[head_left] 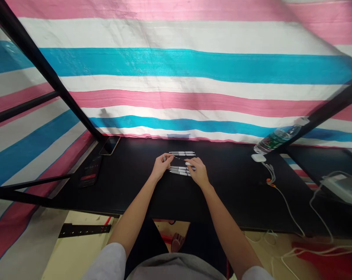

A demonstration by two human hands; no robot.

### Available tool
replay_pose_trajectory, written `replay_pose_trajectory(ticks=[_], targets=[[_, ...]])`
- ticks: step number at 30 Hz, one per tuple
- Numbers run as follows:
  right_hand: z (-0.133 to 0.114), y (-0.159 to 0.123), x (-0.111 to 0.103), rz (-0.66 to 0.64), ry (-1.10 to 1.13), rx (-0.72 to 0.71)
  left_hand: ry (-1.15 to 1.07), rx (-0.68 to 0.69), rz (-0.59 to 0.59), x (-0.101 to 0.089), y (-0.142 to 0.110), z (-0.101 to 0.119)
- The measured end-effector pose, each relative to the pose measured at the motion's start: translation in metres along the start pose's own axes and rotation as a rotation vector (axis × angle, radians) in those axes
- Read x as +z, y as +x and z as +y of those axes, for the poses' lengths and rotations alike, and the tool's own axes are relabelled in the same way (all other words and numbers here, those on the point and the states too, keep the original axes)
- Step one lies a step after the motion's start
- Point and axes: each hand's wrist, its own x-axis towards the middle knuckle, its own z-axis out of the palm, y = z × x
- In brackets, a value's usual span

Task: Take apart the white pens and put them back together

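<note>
Head view: left hand [161, 167] pinches a light, fragile pen refill [180, 158] at its 9 o'clock end; right hand [197, 173] curls nearby, grip unclear.

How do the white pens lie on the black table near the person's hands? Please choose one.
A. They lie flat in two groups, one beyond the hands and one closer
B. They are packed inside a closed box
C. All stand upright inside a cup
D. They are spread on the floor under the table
A. The white pens lie side by side beyond the left hand and the right hand, and a second group lies closer, on the black table.
</note>
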Motion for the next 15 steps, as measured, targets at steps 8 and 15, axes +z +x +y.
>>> replay_pose_trajectory(ticks=[8,15], targets=[[0.0009,-0.0003,-0.0002,-0.017,-0.001,-0.01,0.096,0.015,-0.027,-0.0017,-0.0007,-0.0017],[-0.0016,-0.0003,-0.0008,-0.039,0.002,-0.052,0.336,0.111,-0.083,-0.0025,-0.0038,0.0009]])
